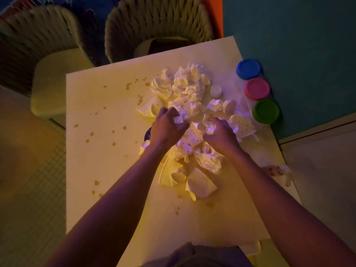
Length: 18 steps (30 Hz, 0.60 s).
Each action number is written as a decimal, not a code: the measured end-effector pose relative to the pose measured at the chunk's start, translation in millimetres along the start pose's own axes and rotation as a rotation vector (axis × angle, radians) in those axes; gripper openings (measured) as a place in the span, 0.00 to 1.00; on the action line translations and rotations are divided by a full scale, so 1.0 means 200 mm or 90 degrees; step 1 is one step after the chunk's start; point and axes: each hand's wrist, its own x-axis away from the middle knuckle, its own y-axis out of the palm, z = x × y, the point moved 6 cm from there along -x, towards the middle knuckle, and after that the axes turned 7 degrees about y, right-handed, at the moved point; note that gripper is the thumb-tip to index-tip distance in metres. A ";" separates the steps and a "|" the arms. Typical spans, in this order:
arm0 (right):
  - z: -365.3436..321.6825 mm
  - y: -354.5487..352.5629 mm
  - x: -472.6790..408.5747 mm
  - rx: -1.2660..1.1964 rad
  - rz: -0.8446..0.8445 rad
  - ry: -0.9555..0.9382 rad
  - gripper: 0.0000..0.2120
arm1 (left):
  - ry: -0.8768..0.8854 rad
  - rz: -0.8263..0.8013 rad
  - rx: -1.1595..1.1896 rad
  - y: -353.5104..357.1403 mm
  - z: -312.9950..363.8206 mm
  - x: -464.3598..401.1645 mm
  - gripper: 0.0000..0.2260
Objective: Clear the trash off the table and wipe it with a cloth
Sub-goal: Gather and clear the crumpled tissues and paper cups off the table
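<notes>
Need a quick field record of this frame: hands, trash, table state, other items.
left hand: left hand grips a crumpled white tissue
right hand: right hand grips a crumpled white paper wad
trash: heap of crumpled white napkins and dotted paper cups, mid-table
table: pale square table, brown spill spots on its left part, not yet wiped
other: blue, pink and green round lidded tubs along the right edge
cloth: none visible

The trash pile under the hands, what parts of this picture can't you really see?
- Head view: the left hand and right hand cover the middle of the trash pile.
- A dark item peeks from behind the left hand; its kind is unclear.
- The table has its near edge hidden by the person's clothing.
- Something spotted lies past the table's right edge, too blurred to name.
- No cloth is identifiable.
</notes>
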 end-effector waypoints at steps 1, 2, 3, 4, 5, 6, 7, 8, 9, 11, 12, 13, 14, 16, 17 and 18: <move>-0.01 0.02 -0.02 0.037 -0.014 0.001 0.31 | -0.008 0.013 0.006 -0.03 -0.02 0.02 0.15; -0.01 0.05 -0.04 0.074 -0.028 0.006 0.32 | -0.020 0.027 0.015 -0.06 -0.04 0.04 0.15; -0.01 0.06 -0.05 0.110 -0.040 0.012 0.33 | -0.035 0.042 0.028 -0.08 -0.06 0.07 0.14; -0.01 0.07 -0.07 0.141 -0.050 0.020 0.33 | -0.049 0.056 0.044 -0.10 -0.08 0.09 0.14; 0.00 0.08 -0.08 0.166 -0.058 0.025 0.33 | -0.065 0.068 0.061 -0.11 -0.11 0.11 0.13; 0.00 0.09 -0.09 0.187 -0.065 0.024 0.33 | -0.080 0.080 0.081 -0.13 -0.13 0.14 0.12; 0.00 0.10 -0.10 0.206 -0.069 0.017 0.32 | -0.098 0.091 0.105 -0.14 -0.16 0.17 0.11; -0.01 0.10 -0.11 0.223 -0.067 0.009 0.31 | -0.116 0.096 0.129 -0.15 -0.18 0.20 0.08; -0.02 0.11 -0.11 0.238 -0.063 0.000 0.30 | -0.131 0.099 0.149 -0.16 -0.21 0.22 0.07; -0.04 0.11 -0.12 0.261 -0.038 -0.011 0.28 | -0.133 0.091 0.171 -0.15 -0.22 0.27 0.09; -0.05 0.11 -0.12 0.270 -0.025 -0.015 0.27 | -0.131 0.082 0.174 -0.13 -0.22 0.29 0.08; -0.05 0.11 -0.13 0.275 -0.018 -0.015 0.26 | -0.129 0.064 0.166 -0.11 -0.22 0.31 0.07; -0.06 0.11 -0.13 0.279 -0.014 -0.013 0.26 | -0.122 0.035 0.145 -0.09 -0.21 0.33 0.08; -0.05 0.12 -0.14 0.275 -0.009 -0.008 0.24 | -0.120 -0.048 0.079 -0.02 -0.21 0.35 0.18; -0.05 0.12 -0.14 0.269 -0.003 -0.007 0.23 | -0.129 -0.086 0.047 0.02 -0.22 0.36 0.23; -0.05 0.12 -0.13 0.257 0.005 -0.006 0.21 | -0.135 -0.115 0.021 0.06 -0.22 0.36 0.28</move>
